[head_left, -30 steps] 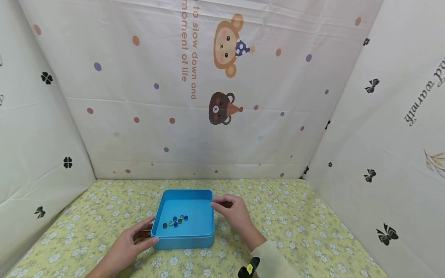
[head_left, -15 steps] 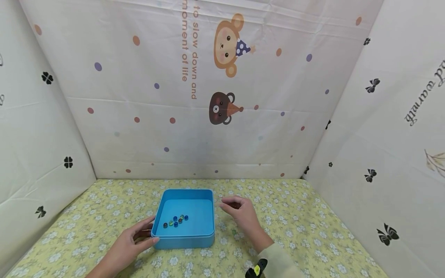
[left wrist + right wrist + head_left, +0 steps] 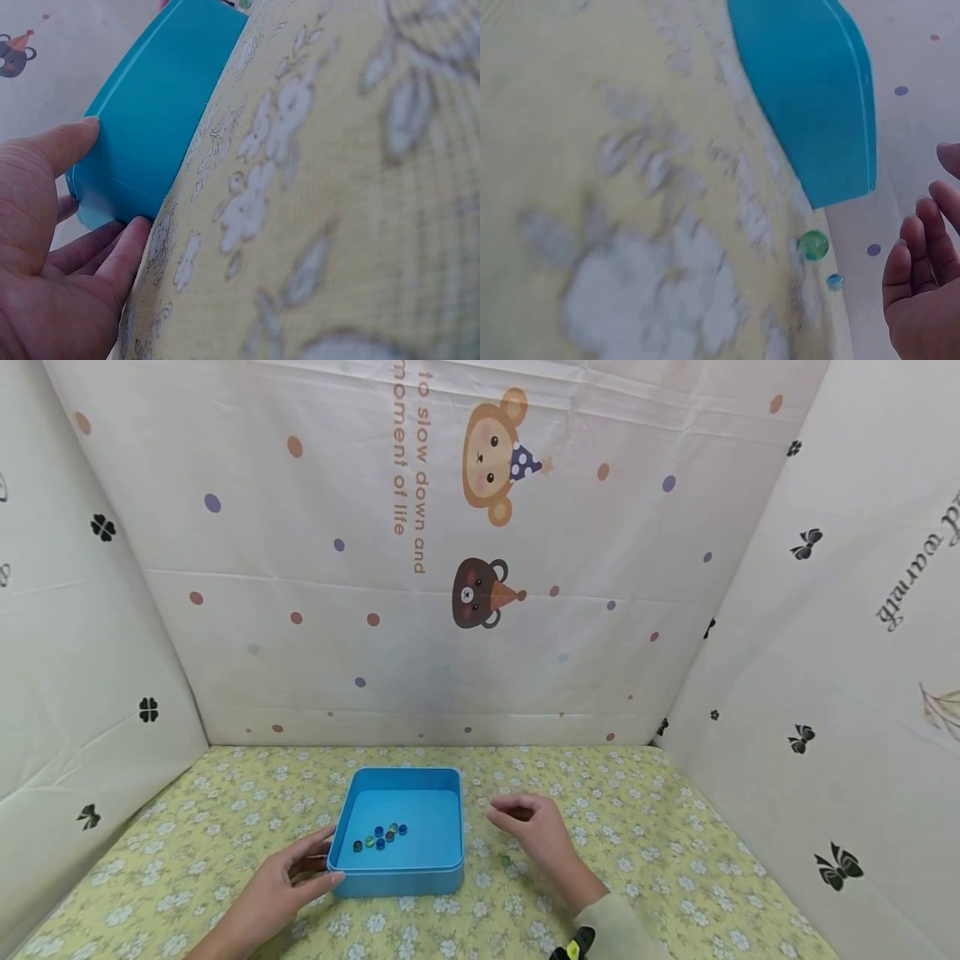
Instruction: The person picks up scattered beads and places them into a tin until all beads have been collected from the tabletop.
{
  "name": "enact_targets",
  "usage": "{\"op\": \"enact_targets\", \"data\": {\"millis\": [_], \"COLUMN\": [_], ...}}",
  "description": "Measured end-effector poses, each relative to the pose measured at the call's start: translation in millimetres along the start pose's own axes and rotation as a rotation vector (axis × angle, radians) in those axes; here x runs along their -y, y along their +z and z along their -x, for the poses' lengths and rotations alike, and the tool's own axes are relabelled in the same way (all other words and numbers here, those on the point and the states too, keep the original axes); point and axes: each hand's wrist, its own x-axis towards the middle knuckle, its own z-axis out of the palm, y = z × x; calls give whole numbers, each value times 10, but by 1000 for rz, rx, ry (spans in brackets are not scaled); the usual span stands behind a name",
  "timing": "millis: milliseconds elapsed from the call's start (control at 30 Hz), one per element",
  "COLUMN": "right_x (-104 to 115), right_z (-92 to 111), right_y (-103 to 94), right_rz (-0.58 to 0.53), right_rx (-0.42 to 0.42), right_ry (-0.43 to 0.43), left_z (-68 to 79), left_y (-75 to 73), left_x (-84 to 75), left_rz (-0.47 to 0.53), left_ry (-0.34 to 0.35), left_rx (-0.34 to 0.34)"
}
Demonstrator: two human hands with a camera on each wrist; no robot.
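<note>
A square blue box (image 3: 401, 884) without a lid stands on the cloth, and several small dark blue, green and reddish marbles (image 3: 380, 843) lie on its floor. My left hand (image 3: 281, 887) grips its near left corner, the thumb (image 3: 73, 142) against the front wall and the fingers round the side. To the right of the box, my right hand (image 3: 542, 835) hovers with loosely curled fingers; nothing shows between them. A green marble (image 3: 814, 245) lies on the cloth beside the box, near that hand. Close to it sits a smaller-looking blue marble (image 3: 835, 282), hidden in the head view.
A yellow cloth with white flowers (image 3: 660, 893) covers the table. White printed sheets (image 3: 570, 677) hang as walls at the back and on both sides. A black band with a yellow flower (image 3: 573, 946) sits at the right sleeve.
My right hand has moved away from the box's right rim, rightward and slightly down. The green marble on the cloth shows more clearly. My left hand and the box have stayed put.
</note>
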Motion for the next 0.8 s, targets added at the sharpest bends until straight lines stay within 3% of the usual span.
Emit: {"op": "enact_targets", "data": {"millis": [400, 800], "right_x": [-113, -178], "right_z": [60, 80], "right_y": [-113, -237], "right_rz": [17, 41], "right_rx": [44, 154], "right_ry": [58, 94], "left_z": [0, -4], "left_y": [6, 10], "left_x": [-7, -7], "left_rz": [0, -3], "left_ry": [-10, -15], "left_rx": [-10, -21]}}
